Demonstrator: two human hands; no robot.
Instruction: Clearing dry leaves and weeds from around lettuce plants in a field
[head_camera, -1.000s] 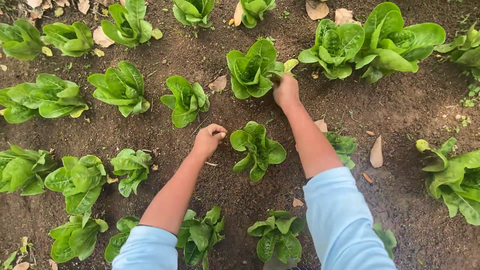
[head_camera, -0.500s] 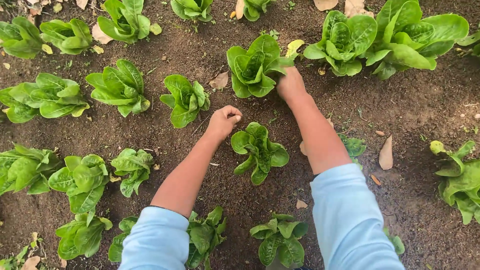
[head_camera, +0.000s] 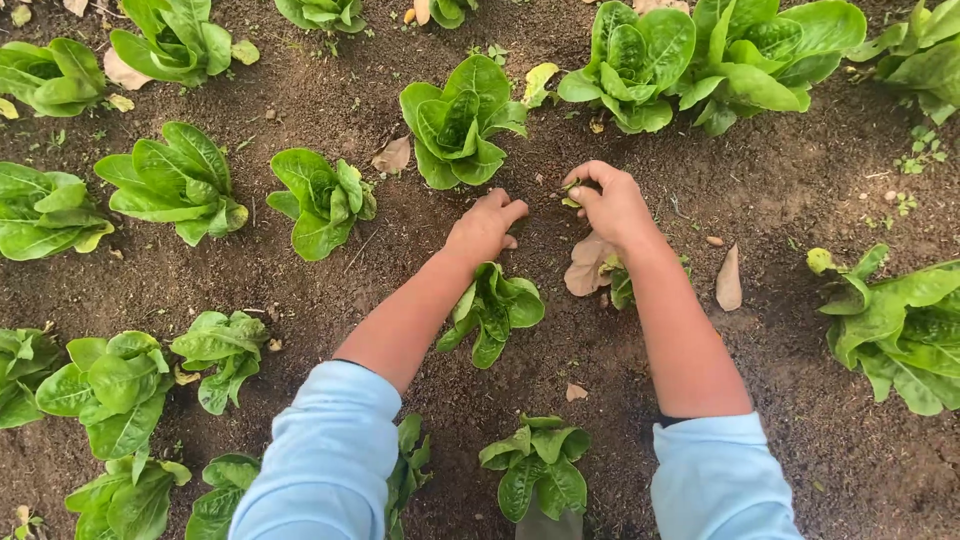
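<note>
Both hands are down on the dark soil of a lettuce bed. The right hand pinches a tiny green sprig between thumb and forefinger, just above the ground and between the upright lettuce head ahead and the dry brown leaf under the wrist. The left hand is loosely curled, fingers pressed together and pointing at the soil, holding nothing I can make out; its wrist lies right over a small lettuce plant.

As I judge it, the main risk is to that small plant: the left forearm crosses it, and any leaning weight would bend or snap its leaves. The sprig looks thin, so a sharp tug could tear it off at the surface and leave whatever sits below in the ground. The right forearm also runs just beside a low plant half hidden by the brown leaf, which a sideways sweep could crush.

Open room is scarce. Bare soil shows between the two hands and to the right of the right arm, towards a fallen leaf; on the left, another lettuce closes in, and one more plant sits between the blue sleeves
</note>
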